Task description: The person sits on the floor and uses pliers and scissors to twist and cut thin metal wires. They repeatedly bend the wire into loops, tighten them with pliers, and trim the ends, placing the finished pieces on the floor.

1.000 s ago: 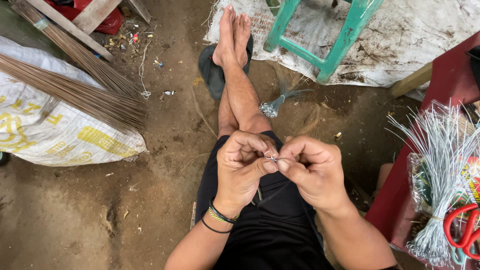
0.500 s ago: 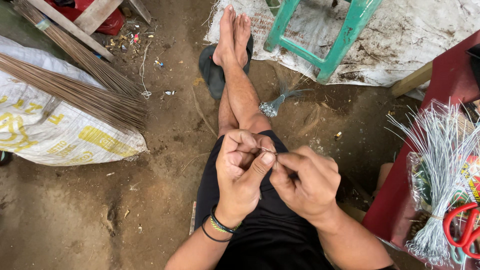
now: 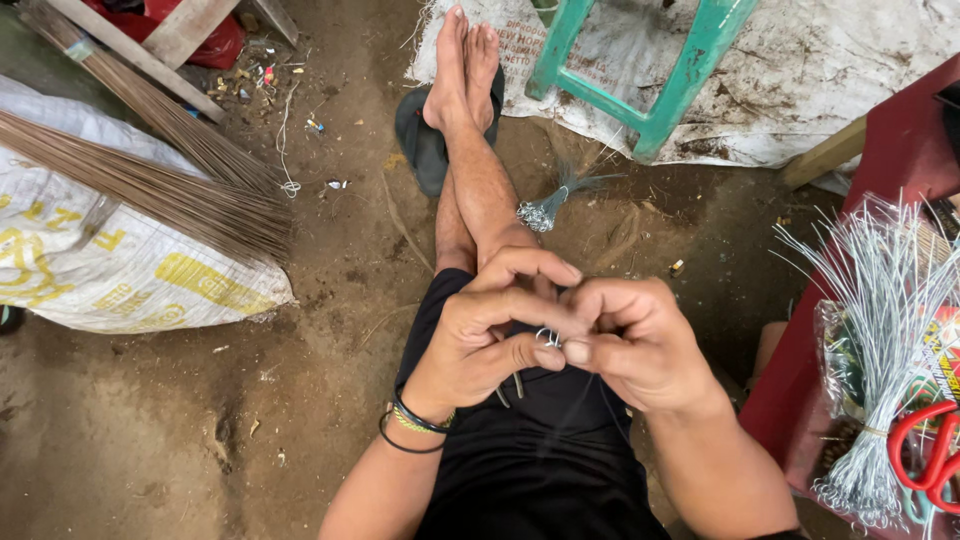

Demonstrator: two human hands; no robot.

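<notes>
- Our left hand (image 3: 480, 335) and right hand (image 3: 630, 340) had closed together since a second earlier, fingers pinching a small wire loop (image 3: 547, 338) between them over our lap.
- The wire bundle (image 3: 880, 330) lay at three o'clock.

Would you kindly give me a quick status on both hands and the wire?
Left hand and right hand together over lap, fingertips pinching small wire loop. Wire bundle untouched at right. Nothing in the way.
</notes>
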